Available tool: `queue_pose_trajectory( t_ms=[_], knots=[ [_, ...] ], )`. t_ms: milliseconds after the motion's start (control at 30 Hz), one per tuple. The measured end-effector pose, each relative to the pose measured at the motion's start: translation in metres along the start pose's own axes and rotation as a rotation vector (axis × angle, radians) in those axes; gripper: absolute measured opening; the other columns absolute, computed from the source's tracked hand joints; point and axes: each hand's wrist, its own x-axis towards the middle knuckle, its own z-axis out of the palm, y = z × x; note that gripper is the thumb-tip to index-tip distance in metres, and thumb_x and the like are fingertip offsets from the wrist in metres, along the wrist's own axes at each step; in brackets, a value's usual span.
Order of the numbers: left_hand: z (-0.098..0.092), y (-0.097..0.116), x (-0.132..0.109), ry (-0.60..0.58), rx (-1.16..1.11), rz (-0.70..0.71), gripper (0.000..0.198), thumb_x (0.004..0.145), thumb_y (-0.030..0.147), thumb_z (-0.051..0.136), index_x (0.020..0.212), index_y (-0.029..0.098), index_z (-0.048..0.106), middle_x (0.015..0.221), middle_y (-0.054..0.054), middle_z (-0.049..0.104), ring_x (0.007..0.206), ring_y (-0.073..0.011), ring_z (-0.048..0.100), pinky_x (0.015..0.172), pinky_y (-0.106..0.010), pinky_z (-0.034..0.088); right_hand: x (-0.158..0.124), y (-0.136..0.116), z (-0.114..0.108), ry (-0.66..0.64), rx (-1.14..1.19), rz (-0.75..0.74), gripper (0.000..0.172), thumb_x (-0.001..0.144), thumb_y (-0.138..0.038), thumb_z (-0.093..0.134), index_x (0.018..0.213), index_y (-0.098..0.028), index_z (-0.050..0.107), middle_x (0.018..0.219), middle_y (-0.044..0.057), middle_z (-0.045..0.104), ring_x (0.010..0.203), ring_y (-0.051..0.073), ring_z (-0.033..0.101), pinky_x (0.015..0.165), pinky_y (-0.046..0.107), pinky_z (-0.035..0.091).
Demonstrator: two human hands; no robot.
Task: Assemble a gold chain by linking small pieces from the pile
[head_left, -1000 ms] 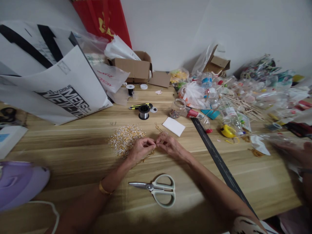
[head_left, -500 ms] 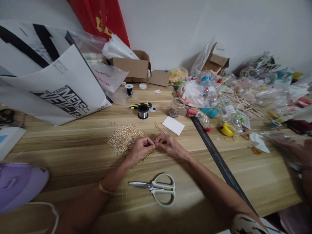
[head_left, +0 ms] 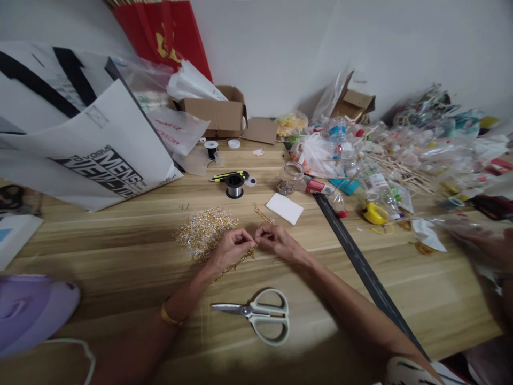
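A: What stands on the left?
B: A big white bag (head_left: pixel 90 147) with black printing, a red bag (head_left: pixel 190 40) beyond it, and an open cardboard box (head_left: pixel 216 116) to their right.
A: And nearer?
B: A purple iron (head_left: pixel 36 307), cut off by the left edge, with a white cord (head_left: pixel 90 354) beside it.
A: The right side?
B: Plastic bottles (head_left: pixel 375 183) and wooden sticks (head_left: pixel 405 172) heaped together, a yellow tape measure (head_left: pixel 374 213) near them.

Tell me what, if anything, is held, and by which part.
Cannot be told: left hand and right hand pinch close together, but anything held is too small to make out.
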Motion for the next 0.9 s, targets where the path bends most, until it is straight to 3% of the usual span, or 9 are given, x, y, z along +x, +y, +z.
queue_pose_trajectory(
  t_ms=[333, 567, 800, 900],
  knots=[
    [-0.0020, 0.0031, -0.0009, 0.040, 0.021, 0.032, 0.012, 0.065, 0.024, 0.068, 0.064, 0.013, 0.062, 0.064, -0.001, 0.061, 0.061, -0.0112, 0.055, 0.060, -0.022, 0.042, 0.0029, -0.0030, -0.0033, -0.015, 0.166, 0.031, 0.022, 0.081, -0.034, 0.056, 0.078, -0.012, 0.057, 0.069, -0.001, 0.051, 0.063, 0.009, 0.043, 0.059, 0.022, 0.033],
    [-0.0028, -0.0008, -0.0010, 0.224, 0.049, 0.079, 0.011, 0.067, 0.024, 0.067, 0.066, 0.015, 0.062, 0.067, -0.002, 0.064, 0.064, -0.0128, 0.057, 0.063, -0.023, 0.045, 0.0035, 0.0000, -0.0043, -0.031, 0.255, 0.039, 0.029, 0.080, -0.040, 0.059, 0.078, -0.012, 0.056, 0.066, -0.001, 0.048, 0.058, 0.008, 0.038, 0.054, 0.021, 0.029],
    [0.0027, 0.0006, -0.0056, 0.094, 0.083, 0.185, 0.009, 0.068, 0.021, 0.067, 0.065, 0.015, 0.062, 0.079, -0.005, 0.066, 0.075, -0.0153, 0.061, 0.069, -0.025, 0.048, 0.0040, 0.0047, -0.0036, -0.036, 0.253, 0.033, 0.030, 0.079, -0.042, 0.059, 0.079, -0.012, 0.057, 0.067, -0.001, 0.051, 0.058, 0.008, 0.039, 0.053, 0.020, 0.029],
    [0.0067, 0.0021, -0.0063, 0.093, 0.161, 0.238, 0.008, 0.067, 0.018, 0.066, 0.062, 0.015, 0.061, 0.079, -0.005, 0.065, 0.076, -0.0155, 0.061, 0.069, -0.025, 0.048, 0.0044, 0.0051, -0.0035, -0.044, 0.254, 0.036, 0.031, 0.079, -0.042, 0.058, 0.078, -0.012, 0.057, 0.067, 0.000, 0.051, 0.057, 0.008, 0.040, 0.053, 0.020, 0.030]
  ],
)
